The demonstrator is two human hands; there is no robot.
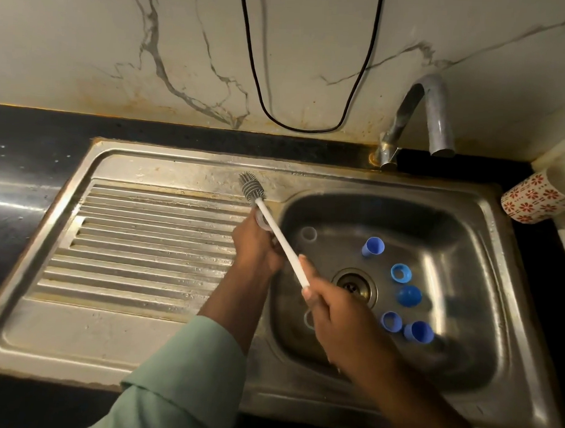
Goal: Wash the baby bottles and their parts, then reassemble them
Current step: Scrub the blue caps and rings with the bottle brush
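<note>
My left hand (257,245) grips a small clear part (262,220) at the basin's left rim; most of the part is hidden by my fingers. My right hand (341,315) holds the white handle of a bottle brush (282,241), whose grey bristle head (250,187) points up-left past the clear part. In the steel sink basin (459,252) lie several blue bottle parts: a cap (373,246), a ring (401,273), a dome cap (409,295), another ring (391,321) and a cap (418,331). A clear bottle piece (308,234) lies at the basin's left.
The ribbed draining board (139,241) lies to the left. A metal tap (425,116) curves over the basin's back right. The drain (355,283) sits mid-basin. A red-patterned cup (531,198) stands at the right on the black counter. A black cable (303,128) hangs on the wall.
</note>
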